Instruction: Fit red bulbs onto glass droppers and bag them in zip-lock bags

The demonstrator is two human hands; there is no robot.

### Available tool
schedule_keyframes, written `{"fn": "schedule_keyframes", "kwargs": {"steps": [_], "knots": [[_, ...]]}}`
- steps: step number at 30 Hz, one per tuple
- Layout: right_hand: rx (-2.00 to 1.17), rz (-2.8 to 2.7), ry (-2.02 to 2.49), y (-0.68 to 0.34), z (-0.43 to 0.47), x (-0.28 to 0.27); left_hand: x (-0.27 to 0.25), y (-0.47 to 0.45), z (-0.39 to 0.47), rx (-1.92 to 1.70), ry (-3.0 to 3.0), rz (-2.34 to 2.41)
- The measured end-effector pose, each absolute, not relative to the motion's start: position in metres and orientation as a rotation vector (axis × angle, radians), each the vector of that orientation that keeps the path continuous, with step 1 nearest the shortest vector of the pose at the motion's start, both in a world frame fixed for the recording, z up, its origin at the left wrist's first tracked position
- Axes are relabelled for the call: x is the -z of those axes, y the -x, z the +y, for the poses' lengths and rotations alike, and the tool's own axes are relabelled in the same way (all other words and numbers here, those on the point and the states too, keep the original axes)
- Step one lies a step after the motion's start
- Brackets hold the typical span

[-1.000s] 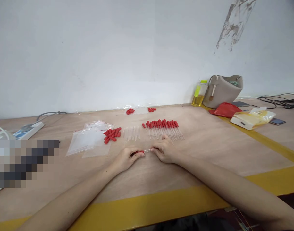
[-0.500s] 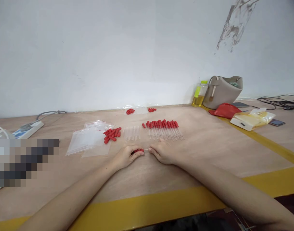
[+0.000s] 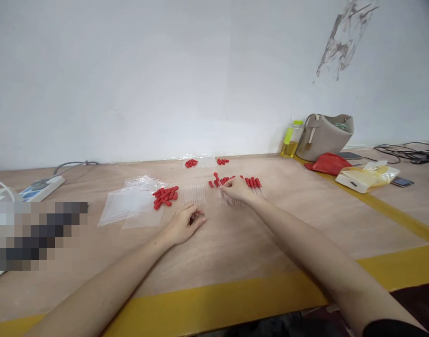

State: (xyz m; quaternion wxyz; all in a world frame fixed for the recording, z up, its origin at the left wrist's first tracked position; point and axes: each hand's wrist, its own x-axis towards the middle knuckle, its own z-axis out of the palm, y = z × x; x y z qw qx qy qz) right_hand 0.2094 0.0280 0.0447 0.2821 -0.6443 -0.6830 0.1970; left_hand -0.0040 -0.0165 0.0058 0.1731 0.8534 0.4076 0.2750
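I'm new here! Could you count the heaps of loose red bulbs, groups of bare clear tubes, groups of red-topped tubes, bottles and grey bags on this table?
Heaps of loose red bulbs: 3
Group of bare clear tubes: 1
Group of red-topped tubes, partly hidden: 1
Bottle: 1
Grey bag: 1
Total: 7

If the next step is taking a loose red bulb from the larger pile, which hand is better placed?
Most likely the left hand: it is close to the pile of red bulbs and looks empty. The right hand is farther away, over the row of red-capped droppers.
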Motion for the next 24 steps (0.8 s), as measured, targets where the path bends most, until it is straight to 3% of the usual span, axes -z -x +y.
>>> {"fn": "schedule_keyframes", "kwargs": {"steps": [8,24], "knots": [[-0.181,-1.748,2.052,-0.166,0.044,-0.031,-0.011,0.003,-0.020,-0.758,-2.442,1.134],[-0.283,-1.835,2.131,-0.169,0.038,-0.036,-0.011,0.004,-0.018,-0.751,-2.455,1.126]]}}
